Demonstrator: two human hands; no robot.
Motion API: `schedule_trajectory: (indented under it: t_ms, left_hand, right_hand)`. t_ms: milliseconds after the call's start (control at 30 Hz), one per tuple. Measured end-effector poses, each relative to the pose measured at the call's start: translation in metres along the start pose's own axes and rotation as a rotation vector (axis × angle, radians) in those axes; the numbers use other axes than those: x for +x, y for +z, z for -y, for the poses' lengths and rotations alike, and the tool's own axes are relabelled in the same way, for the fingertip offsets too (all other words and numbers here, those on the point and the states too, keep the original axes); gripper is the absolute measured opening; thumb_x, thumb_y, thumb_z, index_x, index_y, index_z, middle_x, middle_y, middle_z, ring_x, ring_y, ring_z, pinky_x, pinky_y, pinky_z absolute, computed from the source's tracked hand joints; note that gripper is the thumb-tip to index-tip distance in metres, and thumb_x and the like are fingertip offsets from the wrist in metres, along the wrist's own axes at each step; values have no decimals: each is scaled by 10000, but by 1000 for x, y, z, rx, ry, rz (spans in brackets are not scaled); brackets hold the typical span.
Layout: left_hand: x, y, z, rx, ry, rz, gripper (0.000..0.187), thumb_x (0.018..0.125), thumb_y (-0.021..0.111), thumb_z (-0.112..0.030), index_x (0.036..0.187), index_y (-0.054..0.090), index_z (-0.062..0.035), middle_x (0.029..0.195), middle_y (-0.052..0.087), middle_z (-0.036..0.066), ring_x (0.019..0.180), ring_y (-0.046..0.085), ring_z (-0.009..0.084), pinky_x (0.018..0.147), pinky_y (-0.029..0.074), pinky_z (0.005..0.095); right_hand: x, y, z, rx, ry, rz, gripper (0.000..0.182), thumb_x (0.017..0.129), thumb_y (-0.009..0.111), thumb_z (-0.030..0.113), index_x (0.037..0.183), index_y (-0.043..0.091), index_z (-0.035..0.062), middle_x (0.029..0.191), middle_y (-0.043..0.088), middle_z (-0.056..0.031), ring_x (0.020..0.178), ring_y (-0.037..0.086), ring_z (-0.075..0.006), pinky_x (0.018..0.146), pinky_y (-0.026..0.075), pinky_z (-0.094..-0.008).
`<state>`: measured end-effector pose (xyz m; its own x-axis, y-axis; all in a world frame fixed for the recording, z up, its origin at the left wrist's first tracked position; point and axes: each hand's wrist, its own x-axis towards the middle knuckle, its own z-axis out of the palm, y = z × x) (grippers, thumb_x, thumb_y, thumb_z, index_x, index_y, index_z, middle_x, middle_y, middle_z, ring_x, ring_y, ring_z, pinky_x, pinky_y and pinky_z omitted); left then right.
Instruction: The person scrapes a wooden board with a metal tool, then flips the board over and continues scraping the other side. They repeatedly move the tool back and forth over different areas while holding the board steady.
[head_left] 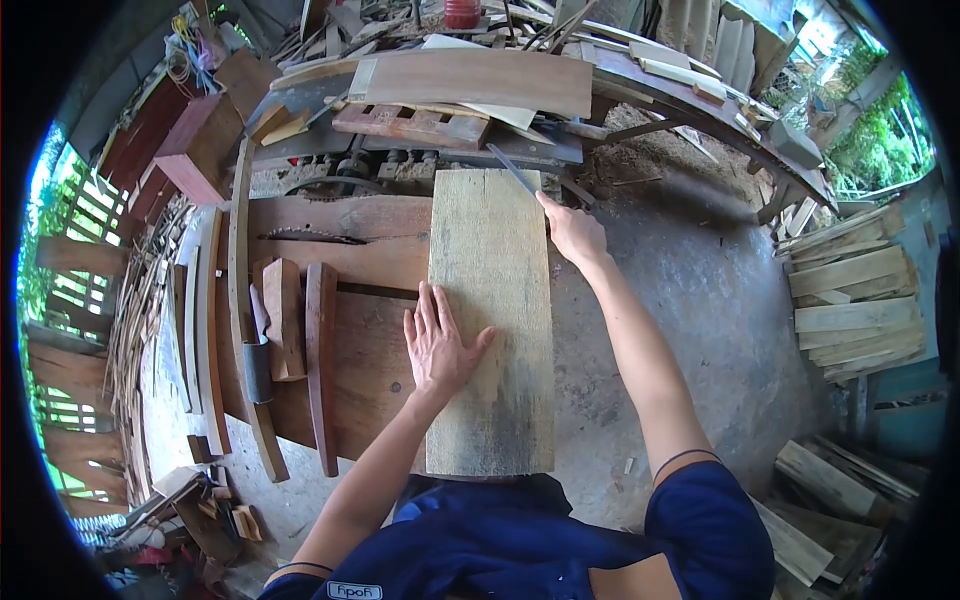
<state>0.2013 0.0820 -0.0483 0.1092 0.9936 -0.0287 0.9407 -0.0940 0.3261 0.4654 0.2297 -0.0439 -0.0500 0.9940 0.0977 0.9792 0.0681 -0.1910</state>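
A wide, pale wooden board (495,250) with dark stains near its front end lies lengthwise in front of me, over the right end of a brown wooden bench (375,350). My left hand (442,340) rests flat on the board's left edge, fingers stretched out and thumb apart. At the far right corner of the board, my right hand (573,228) is closed around the near end of a narrow grey metal tool with a long, straight blade (512,170). The blade points away to the left and crosses the board's far edge. Its handle is hidden in my fist.
Curved wooden pieces (320,370) and a short block (284,320) lie on the bench's left side. Beyond the board stands a machine table (550,150) carrying planks (480,80). Stacked boards (860,300) lean at the right; concrete floor (680,330) lies between.
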Motion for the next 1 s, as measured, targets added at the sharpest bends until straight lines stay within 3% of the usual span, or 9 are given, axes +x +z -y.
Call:
schedule_trajectory:
  t_ms: [100, 167, 267, 300, 367, 467, 733, 933, 1000]
  left_hand:
    - [-2, -3, -1, -16, 0, -4, 1106, 884, 559, -695, 1558, 167, 89, 1636, 151, 278, 1532, 184, 348, 1247, 104, 500]
    - [-1, -7, -2, -26, -10, 10, 1104, 878, 576, -679, 1560, 165, 86, 1639, 144, 275, 1534, 179, 347, 1247, 100, 497]
    - [0, -3, 0, -15, -3, 9, 1118, 872, 574, -691, 1558, 160, 88, 1634, 152, 281, 1534, 170, 353, 1249, 96, 489]
    - [-1, -2, 1, 0, 6, 5, 1132, 868, 567, -709, 1556, 156, 91, 1629, 160, 288, 1533, 164, 359, 1251, 94, 483]
    - [0, -2, 0, 10, 11, 5, 1132, 868, 568, -709, 1555, 157, 91, 1629, 161, 289, 1534, 161, 359, 1251, 95, 483]
    - [-1, -3, 1, 5, -2, 24, 1133, 869, 566, -712, 1555, 158, 92, 1629, 159, 290, 1536, 154, 358, 1251, 95, 481]
    - [1, -4, 1, -2, 4, 30, 1139, 868, 569, -712, 1558, 150, 90, 1631, 145, 288, 1540, 137, 355, 1253, 85, 481]
    - [1, -6, 0, -27, -2, 38, 1140, 869, 570, -711, 1559, 144, 90, 1629, 144, 294, 1540, 132, 357, 1253, 81, 480]
    - [0, -7, 1, -33, -5, 43, 1141, 869, 570, -711, 1559, 140, 89, 1629, 143, 292, 1540, 132, 357, 1253, 80, 480]
  right_hand:
    - [-37, -7, 9, 105, 17, 55, 482, 1018, 507, 176, 1483, 492, 300, 758, 701, -198, 626, 703, -346, 550, 550, -472]
    - [-76, -19, 24, 105, 15, 102, 530, 1003, 541, 116, 1490, 494, 319, 642, 667, -159, 525, 676, -260, 475, 520, -422]
    - [-54, -22, 20, 107, 52, 133, 510, 1010, 542, 154, 1486, 494, 332, 644, 666, -164, 499, 663, -264, 460, 521, -422]
    - [-28, -10, 11, 77, 13, 54, 527, 978, 532, 100, 1473, 521, 282, 702, 700, -178, 541, 692, -285, 467, 536, -429]
    - [20, -3, 6, 78, 70, 8, 505, 980, 486, 114, 1456, 528, 274, 800, 722, -204, 689, 721, -379, 598, 576, -498]
    - [39, 6, 4, 27, 98, -23, 524, 975, 482, 105, 1471, 508, 274, 820, 725, -209, 741, 729, -381, 642, 586, -505]
    - [-20, -8, 20, 173, 133, 107, 496, 1000, 489, 165, 1484, 498, 275, 780, 714, -205, 644, 714, -368, 589, 570, -491]
    - [20, 12, 13, 61, 96, -123, 479, 1014, 496, 194, 1485, 496, 284, 727, 702, -194, 582, 700, -341, 516, 554, -483]
    - [-18, -8, 27, 126, 181, 95, 475, 1018, 489, 206, 1483, 494, 308, 759, 715, -182, 651, 720, -343, 570, 569, -489]
